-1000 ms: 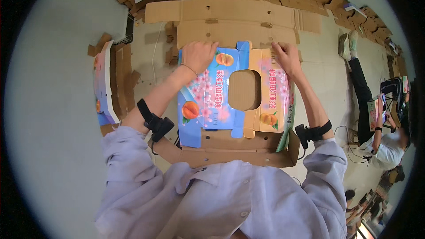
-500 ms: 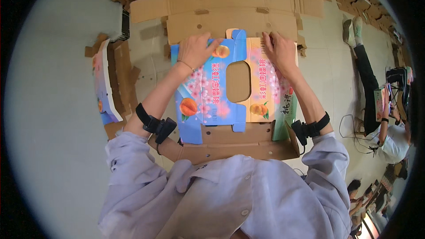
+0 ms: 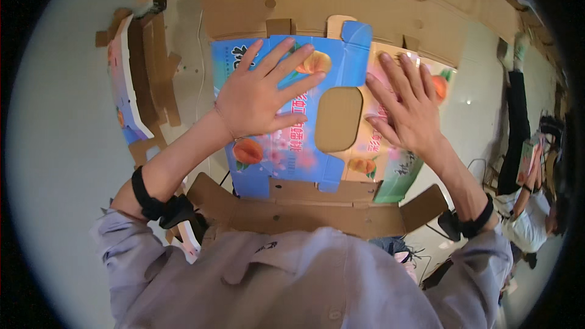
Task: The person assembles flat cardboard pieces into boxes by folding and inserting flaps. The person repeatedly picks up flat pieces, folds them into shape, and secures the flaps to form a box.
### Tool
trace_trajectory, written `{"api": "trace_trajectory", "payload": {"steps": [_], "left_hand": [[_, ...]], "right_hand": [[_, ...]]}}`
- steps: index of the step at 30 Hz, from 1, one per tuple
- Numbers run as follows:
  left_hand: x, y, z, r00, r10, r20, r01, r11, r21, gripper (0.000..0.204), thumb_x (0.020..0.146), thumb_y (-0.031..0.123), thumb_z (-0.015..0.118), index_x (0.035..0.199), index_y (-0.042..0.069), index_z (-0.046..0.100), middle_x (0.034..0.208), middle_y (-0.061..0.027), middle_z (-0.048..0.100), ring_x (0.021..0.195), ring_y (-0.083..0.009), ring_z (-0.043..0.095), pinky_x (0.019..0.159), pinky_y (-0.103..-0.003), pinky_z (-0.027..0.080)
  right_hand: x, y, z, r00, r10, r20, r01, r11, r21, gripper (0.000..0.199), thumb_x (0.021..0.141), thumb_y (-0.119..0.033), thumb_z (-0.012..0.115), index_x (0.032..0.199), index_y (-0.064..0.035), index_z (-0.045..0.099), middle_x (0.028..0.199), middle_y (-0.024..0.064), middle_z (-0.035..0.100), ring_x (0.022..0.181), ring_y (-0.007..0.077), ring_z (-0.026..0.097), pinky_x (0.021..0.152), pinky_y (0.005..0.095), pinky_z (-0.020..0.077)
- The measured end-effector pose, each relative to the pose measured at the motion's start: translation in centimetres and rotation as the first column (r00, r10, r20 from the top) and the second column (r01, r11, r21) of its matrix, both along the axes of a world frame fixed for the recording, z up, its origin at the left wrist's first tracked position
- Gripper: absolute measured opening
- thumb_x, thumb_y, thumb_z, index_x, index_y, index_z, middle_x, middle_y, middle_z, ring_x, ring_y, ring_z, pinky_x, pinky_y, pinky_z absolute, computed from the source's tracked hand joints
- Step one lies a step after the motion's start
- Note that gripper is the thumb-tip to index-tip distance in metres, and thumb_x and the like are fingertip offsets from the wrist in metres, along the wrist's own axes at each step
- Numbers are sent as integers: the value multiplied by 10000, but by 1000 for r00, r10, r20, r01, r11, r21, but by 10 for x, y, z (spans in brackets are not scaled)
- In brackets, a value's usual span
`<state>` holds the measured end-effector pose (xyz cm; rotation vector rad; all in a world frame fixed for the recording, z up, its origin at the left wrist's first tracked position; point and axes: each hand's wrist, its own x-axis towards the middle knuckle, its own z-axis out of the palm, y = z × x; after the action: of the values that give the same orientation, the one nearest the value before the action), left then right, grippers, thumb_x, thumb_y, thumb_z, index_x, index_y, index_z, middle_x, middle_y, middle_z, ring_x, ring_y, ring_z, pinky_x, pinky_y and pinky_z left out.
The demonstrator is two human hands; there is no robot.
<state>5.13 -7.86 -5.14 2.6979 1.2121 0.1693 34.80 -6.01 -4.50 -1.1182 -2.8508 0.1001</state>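
Observation:
A printed cardboard fruit box (image 3: 286,169) lies in front of me, with peach and blossom pictures. Its left panel is blue, its right one orange running into green, and a rounded cut-out (image 3: 339,119) sits between them. My left hand (image 3: 259,97) rests flat on the blue panel, fingers spread. On the orange panel my right hand (image 3: 411,103) lies with its fingers apart. Neither hand holds anything. A blue tab (image 3: 357,49) stands at the far end of the cut-out, beside a small orange one. Plain brown flaps (image 3: 317,218) spread out toward my body.
A wide brown cardboard sheet (image 3: 341,0) stretches beyond the box. At the left, another printed carton (image 3: 125,79) stands on the pale floor (image 3: 67,164). A co-worker (image 3: 527,216) sits at the far right, holding a printed box. Black bands circle both my forearms.
My hands have gone from gripping the far edge of the panels to lying spread on top of them. The view has moved closer, and the near flaps look more splayed.

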Motion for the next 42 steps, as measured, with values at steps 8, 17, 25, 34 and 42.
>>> {"api": "trace_trajectory", "payload": {"steps": [8, 17, 25, 34, 42], "left_hand": [[1, -1, 10, 999, 34, -15, -34, 999, 40, 638, 734, 511, 592, 1315, 276, 473, 1430, -83, 351, 1303, -300, 328, 1058, -526, 181], [-50, -47, -41, 705, 450, 548, -540, 841, 4, 504, 837, 231, 579, 1286, 41, 448, 1289, -175, 459, 1190, -288, 441, 1011, -413, 313], [-102, -60, -42, 492, 818, 298, -281, 473, -835, 466, 941, 337, 469, 1286, 24, 438, 1074, -73, 569, 949, -155, 570, 798, -308, 473], [-99, -22, -29, 408, 871, 273, 62, 272, -960, 456, 916, 463, 488, 1128, 60, 517, 922, -33, 627, 791, -122, 622, 695, -296, 518], [-84, -24, -22, 380, 893, 240, -10, 264, -965, 480, 919, 521, 434, 1002, 69, 573, 864, -23, 618, 721, -115, 599, 653, -293, 502]], "right_hand": [[-6, 7, 8, 1000, 5, -31, -4, 1000, 25, 533, 821, -417, 526, 1309, -209, 474, 1410, 86, 375, 1284, 315, 354, 1047, 502, 243], [45, -27, -32, 907, -105, -408, 141, 988, 58, 471, 784, -98, 620, 1237, -68, 494, 1333, 130, 454, 1229, 284, 428, 1036, 435, 281], [88, 13, -2, 609, -777, -158, 257, 382, -888, 763, 721, -397, 733, 1291, -14, 400, 1083, 131, 590, 1014, 228, 570, 889, 369, 442], [68, -6, -24, 422, -873, -243, 336, 400, -853, 499, 711, -307, 758, 1041, -10, 529, 775, 59, 606, 627, 107, 578, 524, 249, 459], [71, -7, -27, 463, -857, -227, 387, 426, -818, 599, 717, -354, 747, 1079, 46, 486, 808, 110, 625, 682, 171, 611, 622, 299, 493]]}}
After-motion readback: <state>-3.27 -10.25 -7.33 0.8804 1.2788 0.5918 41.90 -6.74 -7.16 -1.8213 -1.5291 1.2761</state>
